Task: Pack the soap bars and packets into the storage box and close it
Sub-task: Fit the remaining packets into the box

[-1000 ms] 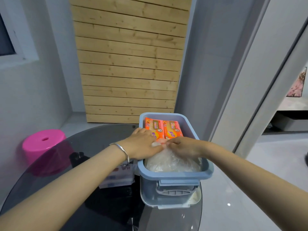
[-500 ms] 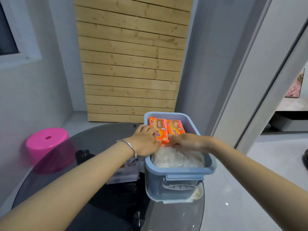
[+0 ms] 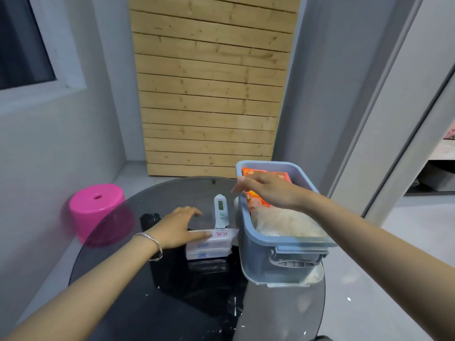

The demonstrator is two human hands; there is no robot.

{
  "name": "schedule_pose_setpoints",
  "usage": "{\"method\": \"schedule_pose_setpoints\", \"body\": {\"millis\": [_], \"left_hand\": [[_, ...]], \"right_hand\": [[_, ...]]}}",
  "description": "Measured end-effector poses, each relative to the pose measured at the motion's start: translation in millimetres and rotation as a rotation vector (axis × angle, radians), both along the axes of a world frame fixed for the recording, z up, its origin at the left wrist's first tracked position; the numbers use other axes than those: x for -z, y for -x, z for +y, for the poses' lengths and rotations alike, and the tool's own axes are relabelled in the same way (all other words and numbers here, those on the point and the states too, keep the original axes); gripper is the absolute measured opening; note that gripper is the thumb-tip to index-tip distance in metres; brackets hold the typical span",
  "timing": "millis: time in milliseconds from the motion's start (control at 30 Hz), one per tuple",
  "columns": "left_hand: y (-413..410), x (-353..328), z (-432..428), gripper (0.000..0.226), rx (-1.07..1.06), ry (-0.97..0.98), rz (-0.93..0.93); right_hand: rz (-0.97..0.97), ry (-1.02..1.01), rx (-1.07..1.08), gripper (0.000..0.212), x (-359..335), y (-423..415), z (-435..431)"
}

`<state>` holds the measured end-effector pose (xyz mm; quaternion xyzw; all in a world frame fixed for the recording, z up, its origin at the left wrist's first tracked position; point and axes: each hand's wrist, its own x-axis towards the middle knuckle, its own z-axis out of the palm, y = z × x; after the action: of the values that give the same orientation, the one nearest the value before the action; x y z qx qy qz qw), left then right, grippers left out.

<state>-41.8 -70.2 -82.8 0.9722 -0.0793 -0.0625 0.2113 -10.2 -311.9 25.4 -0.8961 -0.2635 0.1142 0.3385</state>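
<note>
Dark round glass table (image 3: 128, 303) carries your blue storage box (image 3: 258, 257) at its right edge, uncovered, with orange soap bars (image 3: 256, 201) and a clear bag (image 3: 285, 223) inside. Your right hand (image 3: 268, 190) hovers spread above it, empty. Your left hand (image 3: 179, 228) rests flat, fingers extended, on white packets (image 3: 209, 247) left of the box.

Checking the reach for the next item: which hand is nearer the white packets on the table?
Left. The left hand lies on the white packets, fingertips touching the top one. The right hand is apart, above the blue storage box.
</note>
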Motion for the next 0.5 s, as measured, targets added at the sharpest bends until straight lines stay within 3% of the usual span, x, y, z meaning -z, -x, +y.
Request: {"method": "schedule_pose_setpoints", "body": {"millis": [200, 367, 500], "left_hand": [[-3.5, 20.5, -8.7, 0.030, 0.065, 0.010, -0.015], [4.2, -5.7, 4.6, 0.023, 0.044, 0.270, -0.102], [9.1, -58.7, 3.5, 0.025, -0.034, 0.485, -0.270]], "right_hand": [[0.078, -0.034, -0.037, 0.044, 16.0, 5.1, 11.5], [-0.127, 0.060, -0.097, 0.030, 12.2, 6.4, 5.0], [-0.059, -0.166, -0.058, 0.035, -11.9, 4.7, -2.9]]}}
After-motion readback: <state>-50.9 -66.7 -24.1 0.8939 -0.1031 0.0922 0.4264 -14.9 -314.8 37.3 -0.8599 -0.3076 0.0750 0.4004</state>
